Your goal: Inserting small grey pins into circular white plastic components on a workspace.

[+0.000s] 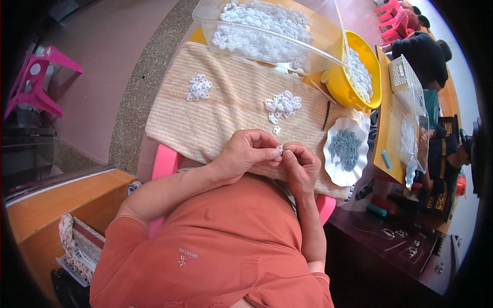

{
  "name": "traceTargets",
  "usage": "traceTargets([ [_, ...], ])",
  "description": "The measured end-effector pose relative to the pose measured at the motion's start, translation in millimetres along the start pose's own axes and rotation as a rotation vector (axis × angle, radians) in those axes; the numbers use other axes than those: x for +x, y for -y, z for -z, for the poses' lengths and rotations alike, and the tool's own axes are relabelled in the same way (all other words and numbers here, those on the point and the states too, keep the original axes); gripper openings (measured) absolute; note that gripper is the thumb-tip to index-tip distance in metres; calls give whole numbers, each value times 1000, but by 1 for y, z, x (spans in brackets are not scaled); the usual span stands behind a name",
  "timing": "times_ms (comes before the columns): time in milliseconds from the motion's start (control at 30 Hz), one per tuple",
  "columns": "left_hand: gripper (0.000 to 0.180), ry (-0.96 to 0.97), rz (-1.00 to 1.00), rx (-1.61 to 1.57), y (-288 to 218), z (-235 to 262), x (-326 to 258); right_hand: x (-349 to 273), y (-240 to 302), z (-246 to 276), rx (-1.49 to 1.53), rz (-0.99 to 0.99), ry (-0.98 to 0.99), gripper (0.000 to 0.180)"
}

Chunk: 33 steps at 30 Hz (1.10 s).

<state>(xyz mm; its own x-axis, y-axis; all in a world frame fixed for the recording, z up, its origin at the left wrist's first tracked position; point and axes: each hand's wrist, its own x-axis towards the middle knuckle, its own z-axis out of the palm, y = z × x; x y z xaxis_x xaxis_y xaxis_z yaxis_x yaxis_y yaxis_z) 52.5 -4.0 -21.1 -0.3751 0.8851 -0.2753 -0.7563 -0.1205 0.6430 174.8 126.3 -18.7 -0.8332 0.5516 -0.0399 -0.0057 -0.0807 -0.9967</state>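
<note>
White piece: here it is, the small white piece (pixel 280 148) held up between both hands, just nearer the body than a lone white link (pixel 276 130) on the striped towel (pixel 226 115).
Left fingers: the left hand (pixel 251 153) has thumb and forefinger clamped on it.
Right fingers: on the right hand (pixel 302 163), thumb and forefinger are together at the piece's right edge; whether anything tiny sits between them, I can't tell from out here.
Handling: I'd keep the left pinch firm and let the right fingertips do the fine work, pressing squarely rather than skewing, wrists steady.
Clearance: I'd work above the towel, clear of the scalloped dish (pixel 342 178) with its grey bits (pixel 347 149), so a slip should land softly.
Pointing: one end seems to face away from the body.
Long axis: looks roughly fore-and-aft, but fingertips cover much of it; I can't swear to it.
</note>
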Motion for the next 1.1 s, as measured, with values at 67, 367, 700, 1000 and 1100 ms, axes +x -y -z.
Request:
traceTargets([
  [67,16,1,5,-4,0,0,0,0,-1,0,-9,11,-3,9],
  [367,16,0,4,-10,0,-1,-1,-1,-3,2,-31,41,5,11],
  [700,16,-17,34,-32,1,-1,-2,-1,-5,0,17,20,49,11],
  [1000,17,-51,-19,76,4,-2,-3,-3,4,-6,-211,44,-8,5],
  [1100,17,-42,-28,85,4,-1,-2,-1,0,-1,-222,97,25,5],
])
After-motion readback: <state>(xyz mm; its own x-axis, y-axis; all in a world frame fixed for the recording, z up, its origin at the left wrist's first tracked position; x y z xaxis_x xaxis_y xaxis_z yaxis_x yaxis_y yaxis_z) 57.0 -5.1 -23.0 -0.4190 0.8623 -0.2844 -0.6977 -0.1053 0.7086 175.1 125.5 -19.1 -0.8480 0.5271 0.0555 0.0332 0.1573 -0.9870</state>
